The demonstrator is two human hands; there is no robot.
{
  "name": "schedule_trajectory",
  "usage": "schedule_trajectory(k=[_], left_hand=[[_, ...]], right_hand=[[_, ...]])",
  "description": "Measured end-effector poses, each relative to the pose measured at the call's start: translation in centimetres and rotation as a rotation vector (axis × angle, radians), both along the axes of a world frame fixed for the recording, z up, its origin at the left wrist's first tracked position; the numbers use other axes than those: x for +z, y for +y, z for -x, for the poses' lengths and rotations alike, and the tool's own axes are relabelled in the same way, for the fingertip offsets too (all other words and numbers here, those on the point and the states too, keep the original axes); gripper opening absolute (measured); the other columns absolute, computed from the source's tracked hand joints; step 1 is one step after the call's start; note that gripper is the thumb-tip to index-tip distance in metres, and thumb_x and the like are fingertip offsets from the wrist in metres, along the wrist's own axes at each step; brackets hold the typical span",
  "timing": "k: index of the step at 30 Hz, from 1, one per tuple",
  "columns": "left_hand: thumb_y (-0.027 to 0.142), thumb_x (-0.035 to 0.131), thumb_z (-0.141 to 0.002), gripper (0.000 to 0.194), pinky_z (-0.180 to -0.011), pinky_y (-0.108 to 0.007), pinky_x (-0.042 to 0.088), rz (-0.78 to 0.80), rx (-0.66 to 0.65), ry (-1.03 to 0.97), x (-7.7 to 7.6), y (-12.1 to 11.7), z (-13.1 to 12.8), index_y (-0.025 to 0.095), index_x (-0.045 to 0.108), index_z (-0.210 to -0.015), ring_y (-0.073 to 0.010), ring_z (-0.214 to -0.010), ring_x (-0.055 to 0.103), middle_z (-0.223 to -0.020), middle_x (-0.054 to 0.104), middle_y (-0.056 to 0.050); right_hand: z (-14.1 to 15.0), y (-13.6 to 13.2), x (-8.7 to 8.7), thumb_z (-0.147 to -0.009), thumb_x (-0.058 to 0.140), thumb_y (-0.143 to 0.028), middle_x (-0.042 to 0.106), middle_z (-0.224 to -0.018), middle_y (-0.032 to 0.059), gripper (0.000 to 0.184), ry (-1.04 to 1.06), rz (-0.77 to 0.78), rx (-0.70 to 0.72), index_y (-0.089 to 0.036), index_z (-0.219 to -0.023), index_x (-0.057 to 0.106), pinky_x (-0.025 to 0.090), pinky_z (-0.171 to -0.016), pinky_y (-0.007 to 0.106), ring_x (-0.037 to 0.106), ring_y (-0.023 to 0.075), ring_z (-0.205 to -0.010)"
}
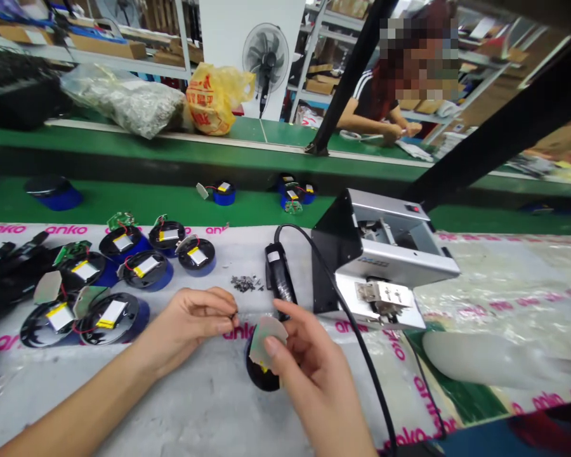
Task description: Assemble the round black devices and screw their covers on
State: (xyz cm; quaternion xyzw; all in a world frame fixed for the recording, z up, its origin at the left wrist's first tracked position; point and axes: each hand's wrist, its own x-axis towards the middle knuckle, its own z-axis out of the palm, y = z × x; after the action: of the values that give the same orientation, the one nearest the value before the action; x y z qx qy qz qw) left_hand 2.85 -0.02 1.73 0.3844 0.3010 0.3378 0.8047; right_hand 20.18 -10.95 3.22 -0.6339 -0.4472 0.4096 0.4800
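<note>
My right hand pinches a thin greenish-grey circuit board between thumb and fingers. Below that board sits a round black-and-blue housing, partly covered by the board and my hand. My left hand is closed in a pinch just left of it; a tiny dark bit shows at the fingertips, too small to name. Beyond my hands is a small pile of tiny dark parts. A black electric screwdriver lies beside the pile, its far end at a cable.
Several blue housings with batteries and wired boards stand at left. A silver-and-black machine stands right, a black cable curving before it. Across the green conveyor, a co-worker handles something white. A black post rises between.
</note>
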Motion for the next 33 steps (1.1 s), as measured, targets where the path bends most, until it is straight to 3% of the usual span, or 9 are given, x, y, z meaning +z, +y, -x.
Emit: schedule_trajectory(k=[3, 6, 9, 11, 14, 17, 22, 25, 33], left_hand=[[0.015, 0.093, -0.059, 0.018, -0.068, -0.018, 0.057, 0.02, -0.027, -0.027, -0.5, -0.2, 0.2, 0.021, 0.082, -0.073, -0.0091, -0.067, 0.07, -0.076, 0.071, 0.001], [0.015, 0.093, -0.059, 0.021, -0.068, -0.018, 0.058, 0.06, -0.043, -0.045, -0.7, -0.3, 0.4, 0.023, 0.082, -0.075, -0.0092, -0.066, 0.071, -0.075, 0.073, 0.002], [0.015, 0.093, -0.06, 0.017, -0.069, -0.017, 0.057, 0.085, -0.049, -0.06, -0.8, -0.3, 0.5, 0.021, 0.081, -0.07, -0.0083, -0.066, 0.071, -0.073, 0.072, 0.002], [0.013, 0.093, -0.06, 0.015, -0.069, -0.015, 0.056, 0.093, -0.05, -0.065, -0.8, -0.3, 0.5, 0.019, 0.081, -0.067, -0.0074, -0.066, 0.07, -0.073, 0.072, 0.002], [0.01, 0.092, -0.06, 0.016, -0.07, -0.014, 0.057, 0.11, -0.059, -0.065, -0.7, -0.5, 0.6, 0.016, 0.081, -0.071, -0.0083, -0.069, 0.072, -0.076, 0.074, 0.001], [0.016, 0.092, -0.064, 0.016, -0.075, -0.018, 0.06, 0.137, -0.08, -0.074, -0.7, -0.6, 0.8, 0.015, 0.082, -0.076, -0.0119, -0.074, 0.074, -0.081, 0.076, -0.001], [0.019, 0.091, -0.066, 0.016, -0.067, -0.014, 0.06, 0.213, -0.104, -0.09, -0.9, -0.6, 0.8, 0.018, 0.082, -0.08, -0.0109, -0.069, 0.075, -0.076, 0.079, -0.002], [0.021, 0.092, -0.066, 0.018, -0.068, -0.014, 0.06, 0.222, -0.094, -0.082, -1.0, -0.6, 0.8, 0.018, 0.082, -0.08, -0.0105, -0.069, 0.075, -0.075, 0.08, -0.002], [0.026, 0.092, -0.066, 0.018, -0.062, -0.013, 0.057, 0.191, -0.076, -0.076, -0.8, -0.8, 0.8, 0.016, 0.082, -0.078, -0.0081, -0.063, 0.07, -0.072, 0.077, -0.002]], right_hand=[[-0.1, 0.4, 0.0, -0.09, 0.062, -0.042, 0.063, -0.078, -0.0007, 0.03, 0.041, 0.022, 0.013, -0.025, -0.115, 0.061, 0.05, -0.052, 0.021, 0.061, 0.0123, -0.064], [-0.3, 0.6, 0.6, -0.092, 0.061, -0.041, 0.067, -0.077, -0.0007, 0.023, -0.053, -0.006, 0.066, -0.026, -0.109, 0.059, 0.05, -0.05, 0.02, 0.064, 0.0121, -0.061], [-1.0, 0.6, 1.6, -0.095, 0.059, -0.033, 0.071, -0.083, -0.0009, 0.016, -0.324, -0.086, 0.151, -0.029, -0.109, 0.062, 0.054, -0.058, 0.021, 0.068, 0.0123, -0.068], [-1.7, 0.7, 2.6, -0.096, 0.054, -0.026, 0.07, -0.092, 0.0001, 0.019, -0.555, -0.15, 0.246, -0.031, -0.112, 0.065, 0.056, -0.066, 0.022, 0.069, 0.0127, -0.076], [-2.5, 1.1, 4.0, -0.098, 0.047, -0.021, 0.064, -0.097, 0.0018, 0.028, -0.754, -0.16, 0.381, -0.032, -0.117, 0.065, 0.056, -0.066, 0.022, 0.068, 0.0109, -0.075], [-2.5, 1.8, 4.5, -0.096, 0.051, -0.022, 0.064, -0.093, 0.0015, 0.027, -0.669, -0.152, 0.366, -0.032, -0.115, 0.068, 0.056, -0.064, 0.019, 0.066, 0.0098, -0.072], [-1.2, 2.3, 3.1, -0.086, 0.068, -0.032, 0.064, -0.061, -0.003, 0.012, -0.158, -0.009, 0.161, -0.027, -0.094, 0.074, 0.046, -0.041, 0.015, 0.059, 0.0095, -0.049], [-0.4, 2.2, 2.4, -0.083, 0.07, -0.032, 0.067, -0.06, -0.0022, 0.01, 0.02, 0.038, 0.132, -0.025, -0.087, 0.076, 0.046, -0.041, 0.014, 0.057, 0.0082, -0.046], [0.4, 2.2, 1.7, -0.088, 0.067, -0.024, 0.074, -0.086, 0.0004, 0.009, -0.202, -0.169, 0.164, -0.026, -0.091, 0.076, 0.05, -0.046, 0.015, 0.066, 0.0103, -0.063]])
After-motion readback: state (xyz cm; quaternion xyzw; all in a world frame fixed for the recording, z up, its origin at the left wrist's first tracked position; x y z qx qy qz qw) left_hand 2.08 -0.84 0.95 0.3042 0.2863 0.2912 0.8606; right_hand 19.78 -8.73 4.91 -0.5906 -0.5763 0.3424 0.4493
